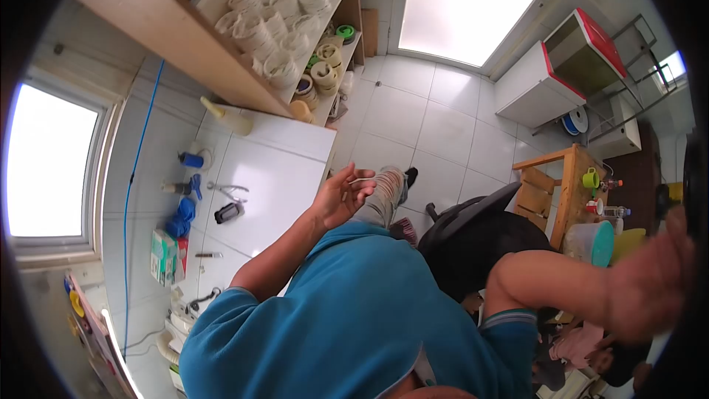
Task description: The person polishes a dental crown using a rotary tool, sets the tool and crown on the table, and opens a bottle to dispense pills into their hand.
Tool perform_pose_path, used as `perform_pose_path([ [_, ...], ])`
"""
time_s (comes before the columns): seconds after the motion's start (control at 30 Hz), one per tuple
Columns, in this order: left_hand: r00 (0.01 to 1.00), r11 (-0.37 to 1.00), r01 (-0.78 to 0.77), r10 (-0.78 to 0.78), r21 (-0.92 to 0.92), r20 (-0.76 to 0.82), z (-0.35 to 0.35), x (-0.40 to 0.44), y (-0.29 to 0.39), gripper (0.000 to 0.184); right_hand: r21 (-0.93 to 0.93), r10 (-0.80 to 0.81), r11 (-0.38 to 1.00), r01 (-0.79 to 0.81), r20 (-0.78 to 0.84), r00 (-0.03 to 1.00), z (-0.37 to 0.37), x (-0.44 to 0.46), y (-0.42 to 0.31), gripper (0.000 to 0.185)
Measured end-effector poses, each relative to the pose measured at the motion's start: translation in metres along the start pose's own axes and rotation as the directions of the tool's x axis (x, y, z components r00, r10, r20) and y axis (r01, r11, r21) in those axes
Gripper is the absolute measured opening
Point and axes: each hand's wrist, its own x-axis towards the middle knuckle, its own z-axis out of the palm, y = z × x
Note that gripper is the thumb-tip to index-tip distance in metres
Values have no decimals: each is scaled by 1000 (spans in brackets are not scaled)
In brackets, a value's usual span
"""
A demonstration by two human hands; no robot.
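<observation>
My left hand (343, 196) is raised in front of my lap, palm turned up and fingers loosely bent apart, with nothing in it. Left of it is a white table (273, 144), where metal pliers-like tools (229, 191) and a small dark object (228, 213) lie. My right hand (653, 281) reaches far out to the right and is smeared by motion, so its fingers cannot be made out. Nearest to it are a clear tub with a teal lid (602, 242) and a yellow-green item (628, 244), partly hidden by the hand.
A black chair (480, 240) stands at my right. Beyond it, a wooden stand (569, 185) is near a green mug (591, 178) and bottles. Shelves (325, 22) hold many whitish rings and rolls. Another person in pink (580, 343) is at lower right. Glove boxes (168, 257) stand by the wall.
</observation>
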Motion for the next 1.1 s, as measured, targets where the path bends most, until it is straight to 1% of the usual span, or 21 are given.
perform_pose_path([
  [0.07,996,997,57,-60,58,62,28,50,18,56,-25,-89,995,93,133,987,5,29,14,42],
  [0.13,988,988,123,-131,92,84,50,99,33,55,-66,-67,994,88,271,960,23,50,46,43],
  [0.27,941,960,228,-260,161,215,114,227,73,58,-195,107,981,-27,414,904,68,78,137,46],
  [0.3,961,952,228,-254,205,107,149,254,88,58,-219,142,975,-49,435,889,78,82,160,46],
  [0.33,951,919,228,-282,323,130,154,273,93,60,-236,190,968,-90,447,874,89,82,185,47],
  [0.37,906,894,320,-386,314,174,191,272,82,63,-242,230,962,-127,470,852,101,87,208,47],
  [0.4,878,834,404,-469,377,98,239,261,85,66,-249,264,956,-156,494,828,114,94,229,48],
  [0.43,819,831,441,-527,339,226,252,289,87,65,-252,289,951,-181,511,810,130,103,251,49],
  [0.57,630,751,550,-660,365,409,352,343,86,62,-239,328,944,-229,583,743,161,132,320,51],
  [0.6,633,739,551,-673,388,383,374,348,84,61,-227,322,946,-230,603,730,164,138,332,52],
  [0.7,532,709,582,-702,397,474,415,394,50,63,-162,261,965,-205,649,714,161,152,363,54],
  [0.73,631,729,609,-684,311,367,434,389,43,53,-145,245,969,-199,643,725,153,155,372,54],
  [0.8,557,733,558,-679,389,479,460,405,49,59,-124,233,972,-199,601,765,121,156,388,56],
  [0.83,480,705,566,-703,428,525,473,411,39,62,-121,232,973,-199,559,796,96,157,395,56],
  [0.9,530,698,571,-715,432,455,504,410,34,62,-100,225,974,-202,414,882,37,172,411,58],
  [0.93,516,688,589,-724,424,459,526,405,30,64,-98,228,973,-207,322,919,5,180,423,58],
  [0.97,540,704,542,-710,459,451,552,411,35,65,-130,170,980,-150,164,972,-20,153,459,55],
  [1.0,483,692,557,-720,459,498,570,419,18,64,-180,107,978,-105,0,994,-46,126,495,53],
  [1.03,475,673,573,-737,467,480,594,420,6,66,-225,-42,974,32,-38,998,-45,104,500,52],
  [1.07,426,662,574,-744,482,514,621,426,-16,66,-332,127,929,-162,-123,984,-92,67,521,52],
  [1.1,378,651,573,-748,498,545,649,431,-36,67,-304,317,860,-410,-311,896,-133,27,535,43],
])
